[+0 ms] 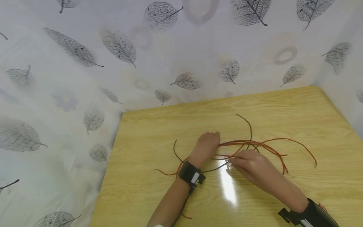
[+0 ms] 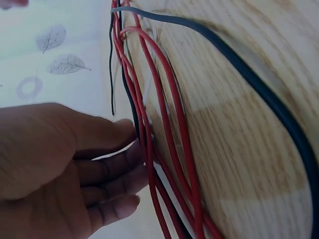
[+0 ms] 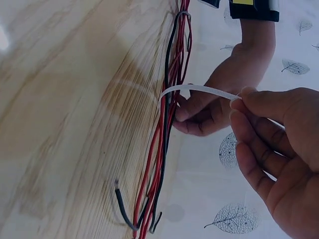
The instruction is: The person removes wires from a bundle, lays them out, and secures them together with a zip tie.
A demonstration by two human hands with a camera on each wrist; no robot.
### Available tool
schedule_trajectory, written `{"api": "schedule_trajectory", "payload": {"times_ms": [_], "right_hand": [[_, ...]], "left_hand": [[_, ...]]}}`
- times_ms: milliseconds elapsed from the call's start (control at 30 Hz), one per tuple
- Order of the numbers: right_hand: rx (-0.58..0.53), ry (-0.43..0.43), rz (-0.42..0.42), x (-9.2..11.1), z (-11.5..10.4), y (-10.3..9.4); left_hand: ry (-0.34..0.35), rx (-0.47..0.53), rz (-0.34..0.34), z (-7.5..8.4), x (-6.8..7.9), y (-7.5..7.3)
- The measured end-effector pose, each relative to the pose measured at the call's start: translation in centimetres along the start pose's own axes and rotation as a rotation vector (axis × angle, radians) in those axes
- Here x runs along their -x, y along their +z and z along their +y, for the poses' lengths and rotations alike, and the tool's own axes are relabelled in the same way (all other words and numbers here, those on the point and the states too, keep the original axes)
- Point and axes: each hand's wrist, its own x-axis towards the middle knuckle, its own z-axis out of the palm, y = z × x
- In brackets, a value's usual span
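Observation:
A loose bundle of red and black wires (image 1: 239,142) stretches across the wooden table between the hands. My left hand (image 1: 206,146) pinches the bundle between thumb and fingers, as the left wrist view shows with its red wires (image 2: 177,104). Over the wires in the right wrist view arches a white zip tie (image 3: 202,89), its strap passing across the bundle near the left fingers. The thumb and index finger of my right hand (image 3: 279,134) pinch the strap's free end. A separate black wire (image 2: 259,94) curves away over the tabletop.
Loose wire ends fan out on the table (image 1: 283,110) to both sides, including a red wire (image 1: 300,143) at the right. A leaf-patterned curtain (image 1: 187,56) hangs behind and left of the table. Black camera straps (image 1: 188,173) sit on both wrists.

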Motion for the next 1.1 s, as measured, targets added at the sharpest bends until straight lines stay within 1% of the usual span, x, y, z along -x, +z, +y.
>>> {"api": "schedule_trajectory", "payload": {"times_ms": [100, 200, 367, 433, 633, 733, 833, 933, 1000, 1100], "right_hand": [[-0.026, 0.007, -0.015, -0.5, 0.0, 0.5], [-0.033, 0.014, -0.033, -0.8, 0.0, 0.8], [-0.025, 0.017, -0.03, -1.0, 0.1, 1.2], [-0.02, 0.017, -0.029, -1.0, 0.2, 1.3], [-0.011, 0.024, -0.041, -1.0, 0.6, 1.4], [-0.002, 0.031, -0.039, -1.1, 0.7, 1.4], [-0.002, 0.042, -0.037, -1.2, 0.9, 1.5], [-0.031, 0.07, -0.043, -1.4, 1.2, 1.5], [-0.061, 0.104, -0.057, -1.6, 1.4, 1.5], [-0.101, 0.185, -0.088, -2.0, 1.7, 1.6]], "left_hand": [[-0.032, -0.006, -0.011, 0.3, -0.6, 0.4], [-0.053, -0.002, -0.006, 0.6, -1.1, 0.5], [-0.059, -0.036, 0.061, 0.8, -1.4, 0.7], [-0.059, -0.044, 0.073, 0.7, -1.4, 0.8], [-0.079, -0.012, 0.037, 0.7, -1.6, 0.7], [-0.092, -0.002, 0.031, 0.6, -1.7, 0.8], [-0.107, 0.04, 0.012, 0.5, -1.8, 0.9], [-0.117, 0.11, -0.009, 0.3, -1.8, 1.0], [-0.119, 0.156, -0.017, 0.2, -1.7, 1.0], [-0.119, 0.225, -0.024, 0.1, -1.6, 1.1]]}}
